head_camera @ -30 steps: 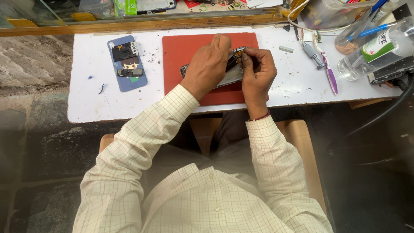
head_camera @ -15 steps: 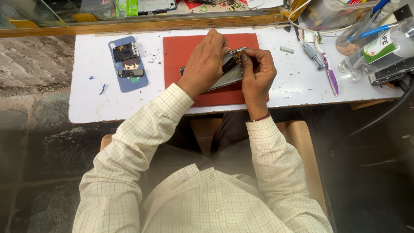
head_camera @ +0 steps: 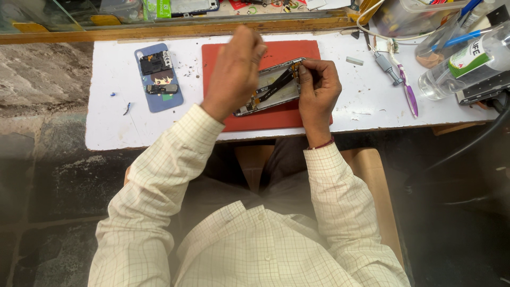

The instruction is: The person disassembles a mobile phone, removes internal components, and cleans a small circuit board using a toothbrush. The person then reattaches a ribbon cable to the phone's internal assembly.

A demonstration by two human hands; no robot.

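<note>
An opened phone [head_camera: 273, 87] with its back off lies tilted on a red mat [head_camera: 297, 50]; a dark ribbon cable runs across its inside. My right hand [head_camera: 317, 87] grips the phone's right end, with its fingertips pinched at the top right corner. My left hand [head_camera: 234, 72] is lifted above the phone's left half and is blurred. Its fingers are curled, and whether it holds anything is hidden. Both sleeves are cream with a fine check.
A blue phone case [head_camera: 159, 79] carrying small dark parts lies on the white table [head_camera: 111, 127] left of the mat. To the right are a grey tool [head_camera: 383, 62], a purple toothbrush [head_camera: 409, 95] and a clear bottle [head_camera: 467, 61]. Clutter lines the far edge.
My left hand has lifted off the phone and moved up and to the left, uncovering the phone's inside. My right hand stays at the right end.
</note>
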